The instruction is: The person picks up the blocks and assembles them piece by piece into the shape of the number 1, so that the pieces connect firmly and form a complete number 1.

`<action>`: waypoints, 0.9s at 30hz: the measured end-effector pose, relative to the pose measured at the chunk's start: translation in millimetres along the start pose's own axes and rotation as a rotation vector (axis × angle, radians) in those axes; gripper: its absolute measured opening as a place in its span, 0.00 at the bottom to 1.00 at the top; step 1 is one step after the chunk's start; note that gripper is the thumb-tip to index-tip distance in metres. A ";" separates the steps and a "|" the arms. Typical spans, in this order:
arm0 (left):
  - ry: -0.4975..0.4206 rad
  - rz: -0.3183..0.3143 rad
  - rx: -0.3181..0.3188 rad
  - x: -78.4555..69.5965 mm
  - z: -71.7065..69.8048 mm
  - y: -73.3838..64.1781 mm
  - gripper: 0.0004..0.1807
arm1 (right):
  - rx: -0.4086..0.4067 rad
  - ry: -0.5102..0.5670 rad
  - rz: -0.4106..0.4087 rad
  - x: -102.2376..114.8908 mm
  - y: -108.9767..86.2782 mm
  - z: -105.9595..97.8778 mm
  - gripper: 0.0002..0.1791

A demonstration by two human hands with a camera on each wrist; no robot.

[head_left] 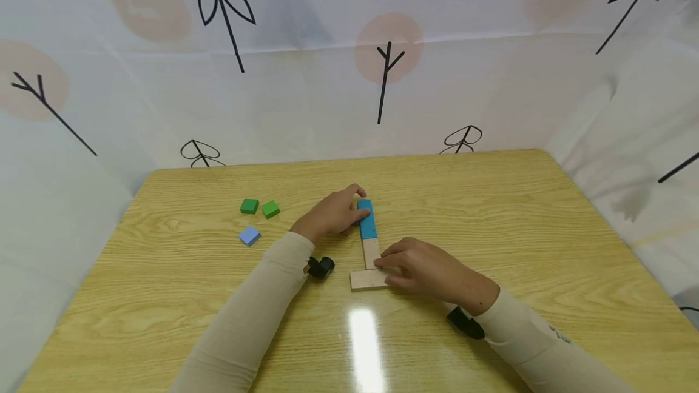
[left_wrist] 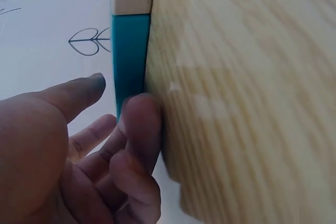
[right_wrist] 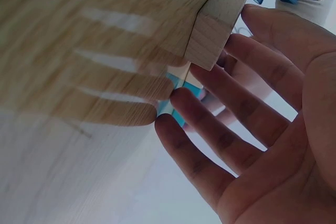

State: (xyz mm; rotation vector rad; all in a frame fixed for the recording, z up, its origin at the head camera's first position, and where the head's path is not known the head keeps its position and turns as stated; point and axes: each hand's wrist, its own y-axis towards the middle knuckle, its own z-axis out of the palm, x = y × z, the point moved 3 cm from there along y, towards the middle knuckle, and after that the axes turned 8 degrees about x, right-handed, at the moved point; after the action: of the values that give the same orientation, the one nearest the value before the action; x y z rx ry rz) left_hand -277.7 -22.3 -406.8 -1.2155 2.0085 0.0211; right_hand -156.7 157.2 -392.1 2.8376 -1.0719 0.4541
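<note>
Flat blocks make an upside-down T on the table: a blue block (head_left: 369, 227) at the far end, a plain wooden block (head_left: 371, 251) below it, and a wooden plank (head_left: 364, 281) lying crosswise. My left hand (head_left: 333, 214) is at the blue block's left side, one fingertip over it. In the left wrist view, bent fingertips lie beside that block (left_wrist: 130, 51), close to the tabletop. My right hand (head_left: 431, 265) covers the plank's right end, fingertips near the joint. The right wrist view shows its fingers loosely extended around the plank's end (right_wrist: 207, 40); exact contact is partly hidden.
To the left on the wooden table (head_left: 491, 199) lie a dark green block (head_left: 249, 205), a lighter green block (head_left: 270, 208) and a light blue block (head_left: 249, 235). A white patterned cloth (head_left: 317, 102) hangs behind the table. Dark devices are worn at both wrists.
</note>
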 end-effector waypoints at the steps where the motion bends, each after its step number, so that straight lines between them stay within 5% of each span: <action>1: 0.010 0.000 -0.007 1.1 -0.2 -0.5 0.25 | -0.001 0.001 0.000 0.1 0.0 0.1 0.16; 13: 0.084 -0.019 -0.126 8.4 -10.1 -18.1 0.23 | 0.001 0.007 0.015 -0.5 -1.1 1.0 0.16; 27: 0.234 -0.006 -0.258 30.1 -34.6 -54.8 0.22 | -0.017 0.014 -0.001 -0.2 -1.5 2.0 0.16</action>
State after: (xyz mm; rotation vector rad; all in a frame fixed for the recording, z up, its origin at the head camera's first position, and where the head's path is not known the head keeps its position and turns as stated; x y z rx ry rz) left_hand -264.4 -87.8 -381.6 -1.4419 2.2579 0.1450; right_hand -155.4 158.1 -394.0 2.8160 -1.0671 0.4614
